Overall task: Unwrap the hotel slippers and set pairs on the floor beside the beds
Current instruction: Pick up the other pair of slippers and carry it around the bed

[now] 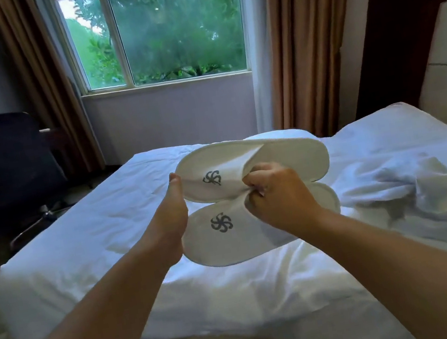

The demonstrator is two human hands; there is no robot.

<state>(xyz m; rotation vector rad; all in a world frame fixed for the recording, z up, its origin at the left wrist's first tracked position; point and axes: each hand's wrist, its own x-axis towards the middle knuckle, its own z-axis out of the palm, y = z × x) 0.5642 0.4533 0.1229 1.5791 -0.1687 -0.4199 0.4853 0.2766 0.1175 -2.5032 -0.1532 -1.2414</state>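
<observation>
Above the white bed (80, 237), two logo-printed slippers (273, 158) are held in the air, touching along one edge. The left hand (170, 222) grips their toe ends, its fingers hidden behind. The right hand (277, 198) has its fingers pinched on the flaps where they meet. Crumpled linen (397, 187) lies to the right, and a dark chair (4, 176) stands to the left.
</observation>
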